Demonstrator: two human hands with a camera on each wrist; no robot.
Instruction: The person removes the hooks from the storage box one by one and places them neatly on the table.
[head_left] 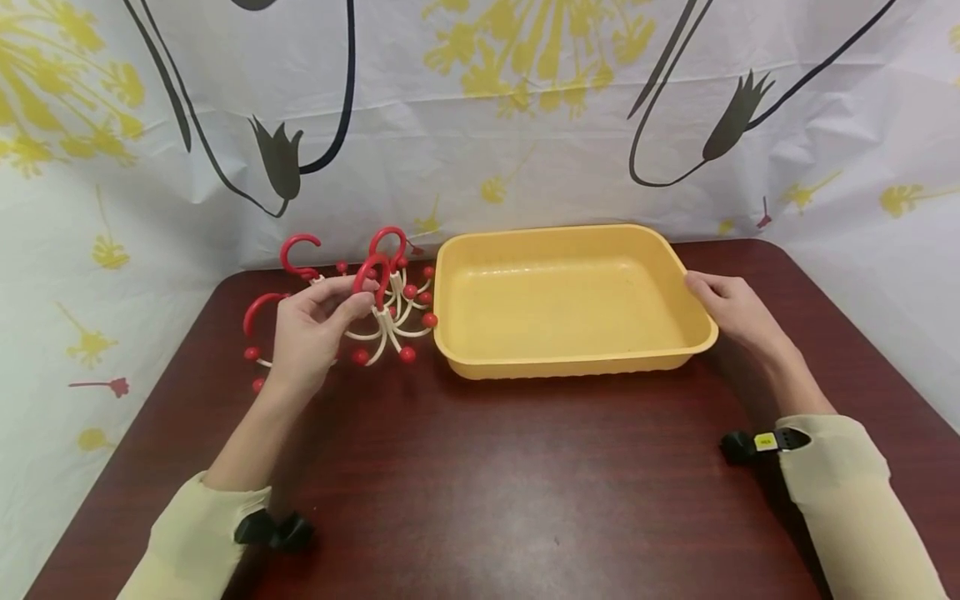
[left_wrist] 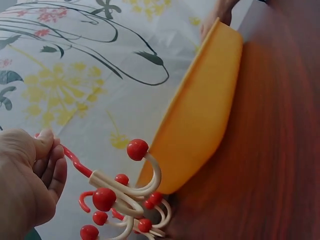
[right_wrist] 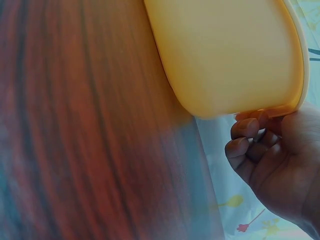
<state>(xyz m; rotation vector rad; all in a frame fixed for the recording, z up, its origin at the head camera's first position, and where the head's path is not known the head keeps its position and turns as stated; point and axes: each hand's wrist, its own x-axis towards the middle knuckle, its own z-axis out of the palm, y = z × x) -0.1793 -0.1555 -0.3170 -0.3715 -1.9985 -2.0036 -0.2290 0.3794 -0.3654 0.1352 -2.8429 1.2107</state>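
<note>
My left hand (head_left: 306,335) pinches the red hook of a hanger (head_left: 383,317) between thumb and fingers. Below that hook, cream prongs with red ball tips (left_wrist: 137,149) curve outward, close beside the left end of a yellow plastic tub (head_left: 558,310). More hangers of the same kind lie behind and under the hand, one with its red hook (head_left: 300,240) raised at the back and another hook (head_left: 258,315) at the left, partly covered by the hand. At the tub's right end my right hand (head_left: 738,312) grips the rim, thumb on top and fingers curled beneath it in the right wrist view.
A dark red-brown wooden table (head_left: 517,483) carries everything. Behind it hangs a white sheet (head_left: 420,142) printed with yellow and grey flowers, near the tub's back rim. Black straps (head_left: 765,442) circle both cream sleeves.
</note>
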